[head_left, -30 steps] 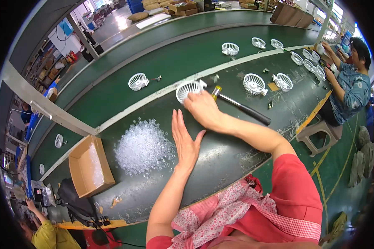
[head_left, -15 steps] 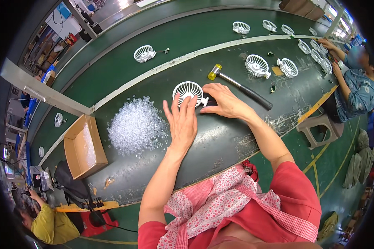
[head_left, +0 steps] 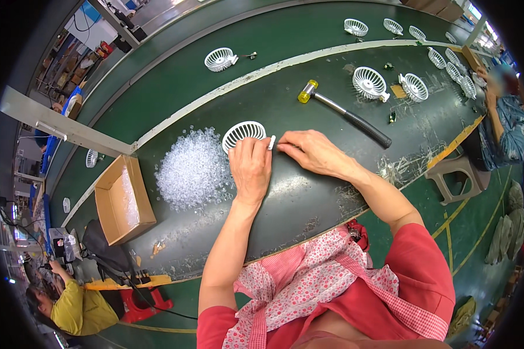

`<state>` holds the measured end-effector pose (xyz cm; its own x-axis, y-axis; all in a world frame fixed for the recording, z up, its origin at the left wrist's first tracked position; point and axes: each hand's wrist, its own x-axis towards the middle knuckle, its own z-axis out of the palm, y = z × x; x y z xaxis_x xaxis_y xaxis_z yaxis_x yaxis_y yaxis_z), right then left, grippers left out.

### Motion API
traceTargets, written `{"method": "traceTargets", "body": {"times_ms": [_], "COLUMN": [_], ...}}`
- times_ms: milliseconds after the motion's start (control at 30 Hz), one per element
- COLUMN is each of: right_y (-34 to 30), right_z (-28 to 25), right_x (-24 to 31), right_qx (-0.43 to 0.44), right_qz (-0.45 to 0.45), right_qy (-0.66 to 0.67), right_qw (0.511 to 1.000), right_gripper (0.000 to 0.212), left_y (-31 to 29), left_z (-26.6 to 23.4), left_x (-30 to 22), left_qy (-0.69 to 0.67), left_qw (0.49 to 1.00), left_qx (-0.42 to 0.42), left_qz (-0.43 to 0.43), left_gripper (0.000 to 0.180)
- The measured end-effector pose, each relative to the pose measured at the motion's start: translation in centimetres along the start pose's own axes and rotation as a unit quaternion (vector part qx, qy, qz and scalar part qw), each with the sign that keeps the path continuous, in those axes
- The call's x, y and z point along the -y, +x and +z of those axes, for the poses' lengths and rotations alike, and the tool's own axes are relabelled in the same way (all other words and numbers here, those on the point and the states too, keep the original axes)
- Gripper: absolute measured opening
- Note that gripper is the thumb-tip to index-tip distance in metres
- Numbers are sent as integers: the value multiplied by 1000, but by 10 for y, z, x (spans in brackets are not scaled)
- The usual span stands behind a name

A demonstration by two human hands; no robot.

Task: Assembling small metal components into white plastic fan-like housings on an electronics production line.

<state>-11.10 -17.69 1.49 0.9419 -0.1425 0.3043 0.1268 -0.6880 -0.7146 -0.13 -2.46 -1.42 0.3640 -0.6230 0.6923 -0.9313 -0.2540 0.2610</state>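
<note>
Left hand (head_left: 251, 172) bent, grip on white grille (head_left: 243, 131); right hand (head_left: 317, 153) in pinch, contents unclear.

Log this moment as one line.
left hand: on white slotted guard | right hand: beside guard's white joint | yellow-headed hammer: unheld | clear pieces: heaped left of hands

The wearer, as I view them remotely: red top (head_left: 422, 262) with short sleeves; over it, an apron (head_left: 308, 273) printed with small red-pink flowers on a pale ground, bearing a pink checked panel (head_left: 282, 264) and a red-and-white gingham strap (head_left: 399, 296). I note the left hand (head_left: 250, 171) and right hand (head_left: 317, 154) bare.
</note>
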Motion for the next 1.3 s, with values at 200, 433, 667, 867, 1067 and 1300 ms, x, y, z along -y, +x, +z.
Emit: {"method": "traceTargets", "body": {"times_ms": [200, 433, 667, 867, 1067, 1300], "right_y": [-1, 4, 6, 9, 15, -5], "right_z": [1, -7, -17, -21, -7, -43], "right_x": [4, -3, -1, 4, -42, -37], "right_qx": [-20, -31, 45, -69, -164, -65], "right_qz": [-26, 85, 148, 143, 162, 26], "right_qy": [-10, 266, 356, 311, 55, -160], "right_qw": [999, 960, 922, 937, 972, 985], "right_gripper": [16, 21, 19, 20, 18, 26], "left_y": [2, 2, 3, 10, 1, -8], "left_z": [-4, -5, -13, -16, 0, -4], "left_x": [0, -1, -9, -14, -13, -15], "left_qy": [-27, -170, -383, -434, -23, 4], "left_qw": [999, 982, 897, 857, 997, 995], "left_qx": [-29, -59, -5, 13, 67, 98], "left_qz": [-5, -63, -220, -278, 16, 21], "left_gripper": [26, 21, 18, 30, 47, 55]}}
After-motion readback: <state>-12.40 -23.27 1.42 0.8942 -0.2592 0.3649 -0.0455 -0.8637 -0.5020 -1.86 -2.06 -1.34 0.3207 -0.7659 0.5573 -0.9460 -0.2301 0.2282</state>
